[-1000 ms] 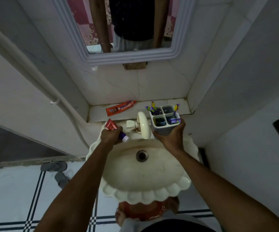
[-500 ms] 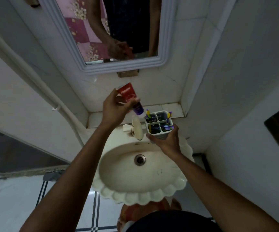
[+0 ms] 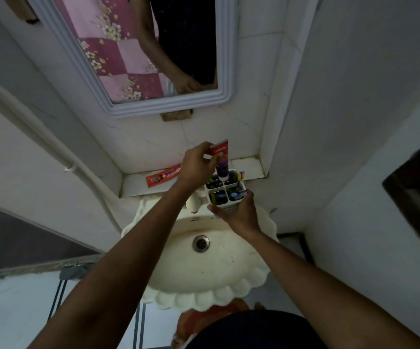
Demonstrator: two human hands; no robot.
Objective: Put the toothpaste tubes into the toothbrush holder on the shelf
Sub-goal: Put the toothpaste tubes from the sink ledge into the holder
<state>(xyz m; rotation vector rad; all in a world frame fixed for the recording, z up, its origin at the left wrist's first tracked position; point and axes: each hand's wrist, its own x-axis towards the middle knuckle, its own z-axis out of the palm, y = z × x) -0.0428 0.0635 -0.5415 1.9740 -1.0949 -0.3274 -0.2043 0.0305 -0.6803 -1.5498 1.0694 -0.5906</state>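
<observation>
Fingers of the left hand (image 3: 196, 167) are pinched on the crimped top end of a red toothpaste tube (image 3: 220, 157), held upright just right of frame centre, cap pointing down right at the rim of the white toothbrush holder (image 3: 225, 191). Can't tell if the cap's inside a compartment. Right hand (image 3: 239, 214) is wrapped around the holder's lower side, over the sink (image 3: 204, 273). Second orange tube (image 3: 163, 175) lies flat on the shelf (image 3: 250, 167), left of the hand, well clear of any fingers.
</observation>
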